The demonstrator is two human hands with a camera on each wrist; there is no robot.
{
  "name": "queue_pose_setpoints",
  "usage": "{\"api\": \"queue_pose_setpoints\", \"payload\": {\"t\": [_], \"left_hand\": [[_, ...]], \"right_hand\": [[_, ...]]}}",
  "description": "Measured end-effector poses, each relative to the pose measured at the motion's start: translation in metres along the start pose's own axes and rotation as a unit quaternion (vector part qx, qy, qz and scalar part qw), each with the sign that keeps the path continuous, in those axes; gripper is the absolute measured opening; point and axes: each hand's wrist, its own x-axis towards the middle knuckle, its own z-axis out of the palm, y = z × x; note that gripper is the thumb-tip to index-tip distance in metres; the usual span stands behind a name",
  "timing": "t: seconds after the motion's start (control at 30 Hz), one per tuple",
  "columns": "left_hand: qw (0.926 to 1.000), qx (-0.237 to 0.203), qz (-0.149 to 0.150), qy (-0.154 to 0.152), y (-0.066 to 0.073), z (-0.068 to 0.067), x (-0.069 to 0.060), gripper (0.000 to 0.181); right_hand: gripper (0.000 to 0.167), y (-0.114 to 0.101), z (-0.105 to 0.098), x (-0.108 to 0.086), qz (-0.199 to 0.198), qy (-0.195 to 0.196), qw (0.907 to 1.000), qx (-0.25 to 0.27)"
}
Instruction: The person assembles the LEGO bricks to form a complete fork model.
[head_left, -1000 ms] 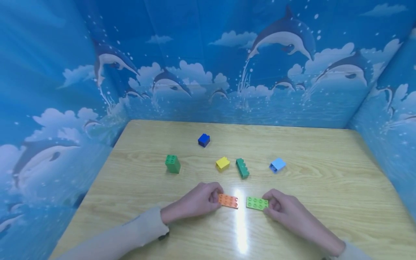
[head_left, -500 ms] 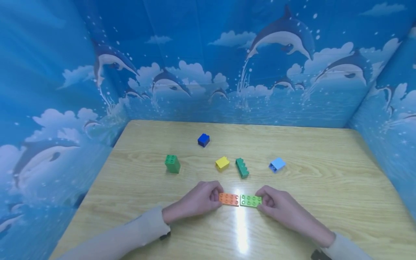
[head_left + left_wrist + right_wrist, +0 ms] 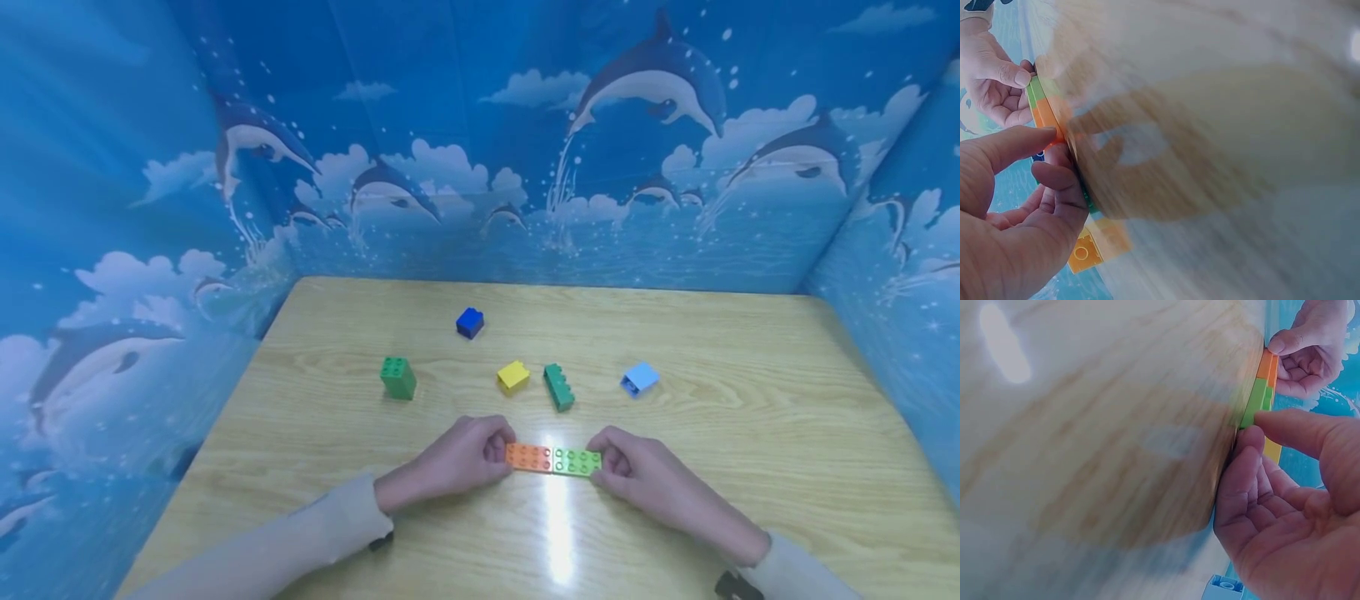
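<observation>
An orange building brick (image 3: 529,457) and a lime green building brick (image 3: 577,462) lie end to end on the table, their short sides touching, studs up. My left hand (image 3: 465,458) pinches the orange brick by its left end between thumb and fingers. On the other side, my right hand (image 3: 648,472) pinches the lime brick by its right end. Both wrist views show the two bricks in one line along the tabletop, with the fingertips covering the outer ends.
Behind the hands lie a yellow brick (image 3: 513,377), a dark green brick (image 3: 558,387) on its side and a light blue brick (image 3: 640,380). A tall green brick (image 3: 398,378) stands to the left, a dark blue brick (image 3: 470,322) farther back. Dolphin-print curtains (image 3: 480,167) border the wooden table (image 3: 750,375).
My right hand has slid the lime brick leftward until it meets the orange brick's end. The left hand has barely moved, still pinching the orange brick.
</observation>
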Motion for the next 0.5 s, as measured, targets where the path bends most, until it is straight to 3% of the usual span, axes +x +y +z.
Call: {"api": "queue_pose_setpoints", "payload": {"t": [0.37, 0.5], "left_hand": [[0.9999, 0.001, 0.001, -0.012, -0.0032, -0.0002, 0.0025, 0.039], [0.9999, 0.006, 0.003, -0.015, -0.0044, 0.0001, 0.0023, 0.04]], "right_hand": [[0.04, -0.0005, -0.0048, 0.0016, 0.004, -0.006, 0.9999, -0.011], [0.037, 0.0031, -0.0095, 0.0018, -0.005, 0.027, 0.9996, -0.009]]}}
